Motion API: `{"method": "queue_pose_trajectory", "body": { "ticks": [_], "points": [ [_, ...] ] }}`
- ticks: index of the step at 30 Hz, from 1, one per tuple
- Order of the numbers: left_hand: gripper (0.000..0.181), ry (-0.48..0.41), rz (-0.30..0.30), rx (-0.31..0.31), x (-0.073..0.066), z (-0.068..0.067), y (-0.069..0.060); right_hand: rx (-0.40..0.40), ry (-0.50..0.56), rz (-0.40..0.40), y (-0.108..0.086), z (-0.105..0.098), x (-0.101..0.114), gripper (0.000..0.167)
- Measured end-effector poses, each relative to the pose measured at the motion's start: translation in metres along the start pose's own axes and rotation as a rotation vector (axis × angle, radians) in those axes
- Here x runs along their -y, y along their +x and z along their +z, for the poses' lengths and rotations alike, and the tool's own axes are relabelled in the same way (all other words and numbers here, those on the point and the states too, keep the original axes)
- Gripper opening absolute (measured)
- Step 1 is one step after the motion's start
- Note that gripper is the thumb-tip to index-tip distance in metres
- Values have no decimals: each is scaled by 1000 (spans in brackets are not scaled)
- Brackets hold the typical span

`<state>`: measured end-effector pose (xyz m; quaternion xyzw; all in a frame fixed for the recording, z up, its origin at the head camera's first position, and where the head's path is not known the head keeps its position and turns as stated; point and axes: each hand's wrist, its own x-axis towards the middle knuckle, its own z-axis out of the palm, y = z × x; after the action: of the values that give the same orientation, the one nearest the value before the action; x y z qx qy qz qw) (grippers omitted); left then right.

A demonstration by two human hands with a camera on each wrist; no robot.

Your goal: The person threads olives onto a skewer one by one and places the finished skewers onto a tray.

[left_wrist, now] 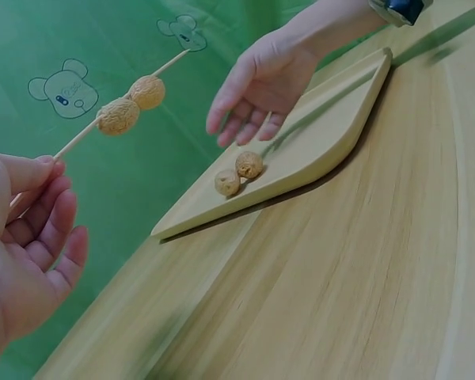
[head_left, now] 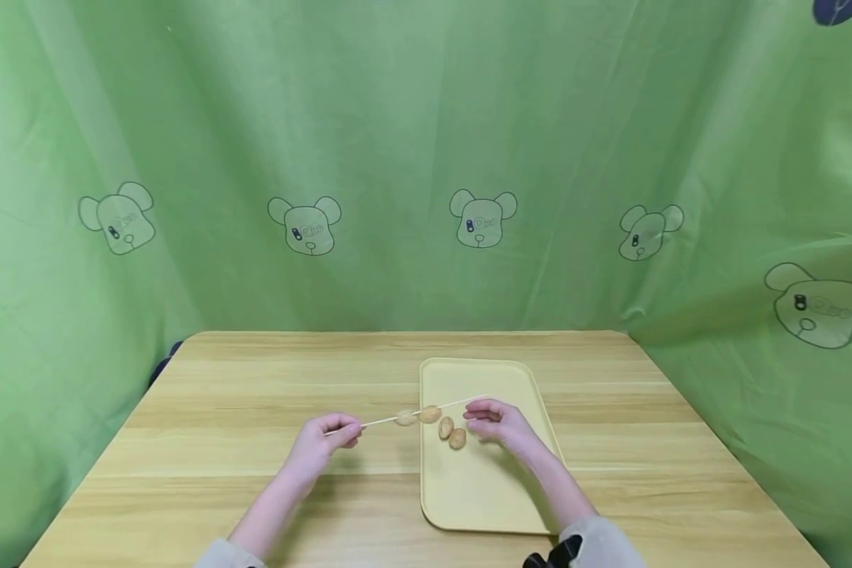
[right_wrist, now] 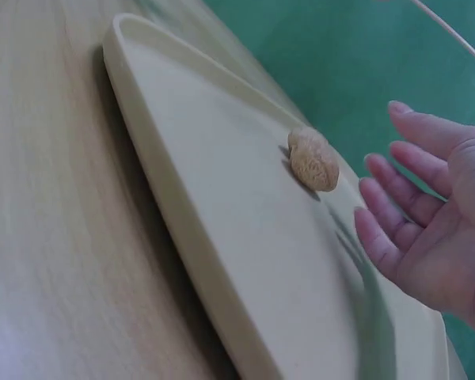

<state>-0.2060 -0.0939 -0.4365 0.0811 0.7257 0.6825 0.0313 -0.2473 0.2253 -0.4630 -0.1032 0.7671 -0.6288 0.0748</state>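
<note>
My left hand [head_left: 324,444] pinches a thin wooden skewer [head_left: 379,422] near one end, thumb against the fingers. Two wrinkled brown balls [left_wrist: 118,116] are threaded on it side by side, with its bare tip sticking out beyond them. My right hand [head_left: 499,424] hovers over the tray, close to the skewer's tip in the head view, with fingers loosely bent and nothing in them. Below it, two more wrinkled balls [head_left: 457,439] lie together on the pale yellow tray [head_left: 487,497]. In the right wrist view these balls [right_wrist: 313,162] partly overlap, left of my fingertips [right_wrist: 374,228].
The tray rests on a light wooden table [head_left: 255,379], right of the middle. Behind and at the sides hangs a green curtain [head_left: 397,118] printed with bear heads. A dark strapped device [head_left: 554,552] sits at my right wrist.
</note>
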Motion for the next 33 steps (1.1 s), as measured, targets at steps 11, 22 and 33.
{"method": "queue_pose_trajectory", "body": {
  "ticks": [11,22,33],
  "points": [
    [23,-7,7,13,2,-1,1,95,-137,-7,4,3,-7,44],
    [21,-23,-1,6,4,-1,-1,45,-294,-67,6,13,-14,38],
    [23,-32,5,27,4,-1,-2,27,-324,-50,6,15,-13,34]
  ]
}}
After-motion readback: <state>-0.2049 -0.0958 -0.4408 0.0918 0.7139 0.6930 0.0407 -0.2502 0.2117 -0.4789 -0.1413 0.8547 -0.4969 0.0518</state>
